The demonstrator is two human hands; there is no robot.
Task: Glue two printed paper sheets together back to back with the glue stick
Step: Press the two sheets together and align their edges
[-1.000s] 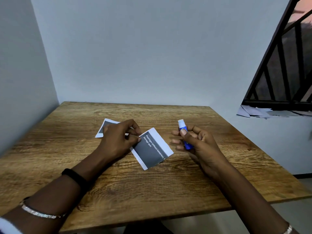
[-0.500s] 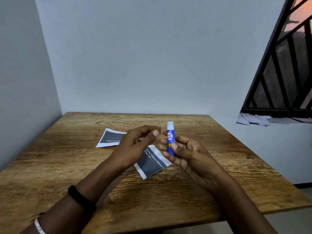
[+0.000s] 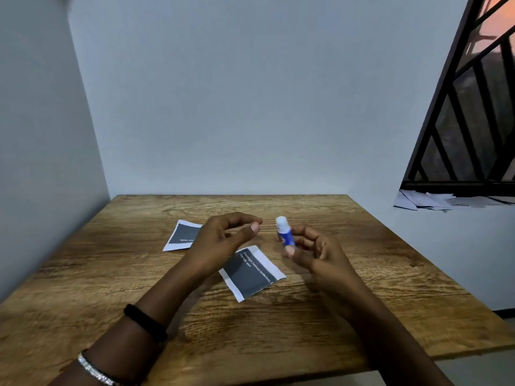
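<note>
Two printed paper sheets lie print side up on the wooden table point(image 3: 278, 330). One sheet point(image 3: 250, 271), dark grey with white text and a white border, lies under and between my hands. The other sheet point(image 3: 182, 235) lies further back on the left, partly behind my left hand. My right hand point(image 3: 315, 253) holds a blue glue stick point(image 3: 284, 232) upright, its white cap on top. My left hand point(image 3: 223, 240) hovers above the table just left of the stick, thumb and fingers curved apart, holding nothing and a short gap from the cap.
The table stands in a corner, with pale walls at the left and back. At the right a window with black bars has a sill with several loose papers point(image 3: 434, 200).
My left hand let go of the nearer sheet, rose and moved right toward the glue stick. My right hand lifted the stick upright. The view tilted up.
</note>
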